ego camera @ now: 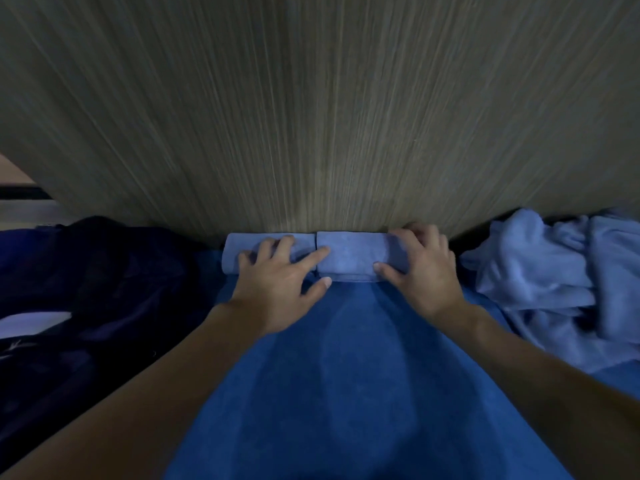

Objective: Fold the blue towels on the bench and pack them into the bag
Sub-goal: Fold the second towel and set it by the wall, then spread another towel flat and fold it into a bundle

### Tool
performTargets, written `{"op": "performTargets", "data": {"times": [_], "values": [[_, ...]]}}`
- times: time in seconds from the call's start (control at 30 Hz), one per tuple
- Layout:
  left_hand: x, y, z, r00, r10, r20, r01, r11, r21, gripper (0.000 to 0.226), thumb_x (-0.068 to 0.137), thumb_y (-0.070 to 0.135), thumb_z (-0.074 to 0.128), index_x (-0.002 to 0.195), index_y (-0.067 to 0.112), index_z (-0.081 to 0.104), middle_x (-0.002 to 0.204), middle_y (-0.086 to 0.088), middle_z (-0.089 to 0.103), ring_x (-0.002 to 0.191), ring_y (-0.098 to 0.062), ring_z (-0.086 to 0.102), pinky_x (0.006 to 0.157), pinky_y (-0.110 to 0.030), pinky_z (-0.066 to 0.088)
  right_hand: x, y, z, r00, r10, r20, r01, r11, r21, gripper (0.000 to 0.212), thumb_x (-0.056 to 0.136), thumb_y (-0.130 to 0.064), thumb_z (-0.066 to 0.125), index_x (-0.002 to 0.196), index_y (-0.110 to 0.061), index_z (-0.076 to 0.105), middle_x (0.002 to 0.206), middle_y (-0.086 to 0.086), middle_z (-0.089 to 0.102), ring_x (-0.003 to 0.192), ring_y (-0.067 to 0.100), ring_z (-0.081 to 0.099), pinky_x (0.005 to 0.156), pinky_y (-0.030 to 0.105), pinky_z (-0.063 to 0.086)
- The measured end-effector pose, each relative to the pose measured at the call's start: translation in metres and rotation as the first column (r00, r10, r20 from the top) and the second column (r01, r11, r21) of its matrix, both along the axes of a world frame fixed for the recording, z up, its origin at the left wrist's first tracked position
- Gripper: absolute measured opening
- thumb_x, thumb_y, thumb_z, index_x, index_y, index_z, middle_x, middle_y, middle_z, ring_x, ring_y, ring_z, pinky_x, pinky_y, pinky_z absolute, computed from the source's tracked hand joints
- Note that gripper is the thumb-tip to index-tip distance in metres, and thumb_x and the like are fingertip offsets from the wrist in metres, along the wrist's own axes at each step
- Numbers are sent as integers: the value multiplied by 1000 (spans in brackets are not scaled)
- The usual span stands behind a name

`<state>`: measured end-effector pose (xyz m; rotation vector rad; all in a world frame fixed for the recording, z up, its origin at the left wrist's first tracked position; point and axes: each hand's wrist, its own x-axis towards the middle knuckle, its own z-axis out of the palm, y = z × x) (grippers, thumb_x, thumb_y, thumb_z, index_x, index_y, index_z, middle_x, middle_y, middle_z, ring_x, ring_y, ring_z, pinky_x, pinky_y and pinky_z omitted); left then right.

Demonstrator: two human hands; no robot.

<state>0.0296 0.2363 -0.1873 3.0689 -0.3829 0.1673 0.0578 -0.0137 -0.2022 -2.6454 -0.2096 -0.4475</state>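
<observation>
Forearms: both bare, entering from the lower corners and reaching forward over the surface.
Surface (346, 393): covered in deep blue plush fabric, smooth, with faint lighter patches down the middle.
Left folded towel (242, 249): pale blue, folded into a compact block, lying at the far edge of the surface against the wood-grain panel (311, 116).
Right folded towel (353, 252): same pale blue, same compact fold, edge to edge with the left one; a thin seam separates them.
Left hand (277, 282): flat on the left folded towel, fingers spread, index finger reaching across the seam. Grip: released, pressing only.
Right hand (420, 268): cupped around the right end of the right folded towel, thumb on the near face, fingers over the far side. Grip: grasping that towel.
Unfolded towels (540, 278): pale blue, crumpled in a heap at the right, near the right hand.
Bag (97, 306): dark navy, slumped at the left, just beside the folded pair; whether its mouth is open cannot be told.
</observation>
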Motion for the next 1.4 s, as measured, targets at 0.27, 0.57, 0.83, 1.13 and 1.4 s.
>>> {"op": "performTargets", "data": {"times": [0.27,0.57,0.83,1.13,1.4], "values": [[3,-3,1,998,30,-62,-28,999,28,64,87,70,9,147,52,23,152,-1,29,138,-26,27,104,-54,28,-12,1,-4,989,-57,-137,54,998,-25,63,87,-43,64,143,-29,38,130,0,44,121,25,42,100,43,33],[6,-83,44,987,-96,127,114,984,-140,56,86,51,25,118,27,64,118,6,59,112,-22,51,92,-43,35,-38,-52,43,994,-8,105,15,998,-64,33,84,-30,68,112,-14,62,105,7,60,95,30,56,79,45,48],[5,-215,68,937,-311,157,339,917,-210,24,91,44,53,104,27,64,105,7,62,104,-20,54,90,-41,38,-69,-179,80,915,-385,117,403,874,-271,22,82,-34,51,91,-19,64,93,5,60,91,32,50,74,40,33],[12,-298,80,914,-378,150,405,871,-276,32,92,41,58,120,25,59,120,5,56,116,-22,49,96,-42,37,-72,-221,82,918,-354,177,384,904,-187,21,85,-27,51,77,-14,66,81,6,58,85,32,52,69,39,34],[16,-340,101,919,-371,132,390,808,-442,9,89,35,67,96,29,67,109,13,58,107,-19,51,90,-39,35,-104,-248,117,930,-260,258,214,957,194,14,92,-10,55,84,-8,67,80,9,63,76,22,58,69,40,44]]}}
